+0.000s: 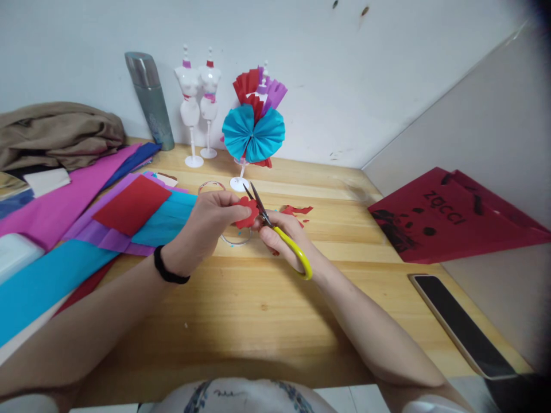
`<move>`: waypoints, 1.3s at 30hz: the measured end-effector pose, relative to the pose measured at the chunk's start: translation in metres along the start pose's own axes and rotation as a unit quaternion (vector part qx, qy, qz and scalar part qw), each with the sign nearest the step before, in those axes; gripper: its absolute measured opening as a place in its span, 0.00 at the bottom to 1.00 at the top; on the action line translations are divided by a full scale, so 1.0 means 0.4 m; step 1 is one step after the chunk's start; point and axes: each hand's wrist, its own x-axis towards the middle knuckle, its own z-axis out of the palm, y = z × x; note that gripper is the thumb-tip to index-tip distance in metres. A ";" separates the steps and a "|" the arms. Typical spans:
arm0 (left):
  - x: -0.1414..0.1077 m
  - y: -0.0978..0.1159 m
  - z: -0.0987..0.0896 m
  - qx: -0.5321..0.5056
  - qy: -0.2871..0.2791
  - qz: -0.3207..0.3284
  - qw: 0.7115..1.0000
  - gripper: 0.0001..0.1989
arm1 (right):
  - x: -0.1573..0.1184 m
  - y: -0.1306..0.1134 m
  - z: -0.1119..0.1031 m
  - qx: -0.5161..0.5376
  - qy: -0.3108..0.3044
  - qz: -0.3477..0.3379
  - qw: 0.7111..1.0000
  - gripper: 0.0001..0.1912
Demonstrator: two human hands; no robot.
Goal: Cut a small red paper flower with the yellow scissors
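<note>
Pinched between the thumb and fingers of my left hand (215,215) is a small red paper flower (247,213) with a scalloped edge. My right hand (286,232) is closed round a pair of scissors (293,246) with yellow handles. The blades are parted and point up and away, right beside the flower. Several red paper scraps (298,213) lie on the table just past my right hand. Partly hidden under my hands is a clear ring-shaped object (236,242). Behind them stands a small white mannequin dressed in pleated paper, with a blue fan (253,133) at its front.
Two bare white mannequins (190,109) and a grey-green bottle (152,106) stand by the wall. Coloured paper sheets (129,206) and a brown cloth (60,135) cover the left side. At the right are a red paper bag (434,221) and a phone (465,327).
</note>
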 end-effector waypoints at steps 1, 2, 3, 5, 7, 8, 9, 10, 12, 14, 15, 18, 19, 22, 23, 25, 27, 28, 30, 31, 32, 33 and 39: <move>0.000 0.000 0.000 -0.002 -0.003 0.000 1.000 0.04 | 0.000 0.000 0.000 0.002 0.001 -0.001 1.000 0.25; 0.000 0.001 0.000 -0.004 -0.006 0.000 1.000 0.04 | -0.001 -0.001 0.000 0.004 0.000 -0.003 1.000 0.26; -0.001 0.002 0.000 -0.005 -0.009 0.001 1.000 0.04 | -0.001 -0.002 0.001 0.005 0.000 -0.004 1.000 0.26; -0.001 0.002 -0.001 -0.004 -0.010 0.001 1.000 0.04 | -0.002 -0.005 0.001 0.004 0.000 -0.001 1.000 0.26; -0.002 0.002 -0.002 -0.001 -0.007 -0.003 1.000 0.04 | -0.002 -0.008 0.000 0.004 -0.001 0.002 1.000 0.27; -0.001 0.001 -0.002 0.001 -0.007 -0.006 1.000 0.04 | -0.002 -0.010 0.000 0.004 -0.001 0.002 1.000 0.27; -0.001 0.000 -0.003 0.001 -0.006 -0.009 1.000 0.04 | -0.002 -0.011 0.000 0.004 -0.002 0.002 1.000 0.27; -0.001 0.000 -0.004 0.001 -0.005 -0.011 1.000 0.04 | -0.002 -0.011 0.000 0.002 -0.003 0.002 1.000 0.27; 0.000 -0.001 -0.006 0.000 -0.004 -0.010 1.000 0.04 | -0.001 -0.011 -0.001 -0.002 -0.003 0.006 1.000 0.28; 0.001 -0.001 -0.007 0.002 -0.004 -0.007 1.000 0.05 | 0.000 -0.010 -0.001 -0.005 -0.002 0.010 1.000 0.28; 0.001 -0.001 -0.007 0.004 -0.004 -0.006 1.000 0.05 | 0.000 -0.010 -0.001 -0.005 -0.001 0.010 1.000 0.29; 0.000 0.000 -0.007 0.012 -0.009 -0.009 1.000 0.05 | 0.000 -0.008 0.000 -0.003 -0.001 0.008 1.000 0.29; 0.000 0.001 -0.007 0.013 -0.009 -0.010 1.000 0.05 | 0.000 -0.007 0.000 -0.002 -0.002 0.008 1.000 0.29; 0.001 0.001 -0.007 0.019 -0.004 -0.009 1.000 0.06 | -0.001 -0.005 0.001 -0.002 -0.001 0.007 1.000 0.29; 0.001 0.001 -0.007 0.020 -0.003 -0.009 1.000 0.06 | 0.000 -0.004 0.001 -0.001 0.001 0.006 1.000 0.29; 0.001 0.001 -0.008 0.020 -0.004 -0.007 1.000 0.06 | 0.000 -0.002 0.002 0.004 0.001 0.001 1.000 0.29; 0.001 0.002 -0.010 0.021 -0.006 -0.003 1.000 0.05 | 0.001 -0.001 0.002 0.008 0.001 -0.002 1.000 0.28; 0.001 0.003 -0.010 0.023 -0.009 -0.001 1.000 0.05 | 0.001 -0.002 0.002 0.008 0.001 -0.002 1.000 0.28; 0.000 0.009 -0.011 0.029 -0.020 0.001 0.999 0.04 | 0.002 -0.006 0.002 0.005 0.001 0.001 1.000 0.29; 0.000 0.012 -0.011 0.031 -0.030 0.000 0.999 0.05 | 0.002 -0.010 0.002 0.002 0.000 0.004 1.000 0.29; 0.000 0.016 -0.012 0.033 -0.041 0.000 0.999 0.05 | 0.002 -0.014 0.001 -0.001 -0.002 0.007 1.000 0.29; 0.001 0.020 -0.013 0.035 -0.052 0.001 0.998 0.05 | 0.002 -0.018 0.000 -0.004 -0.004 0.011 1.000 0.30; 0.015 0.034 -0.033 0.065 -0.075 -0.006 0.995 0.05 | 0.000 -0.024 -0.014 -0.007 -0.027 0.024 0.999 0.29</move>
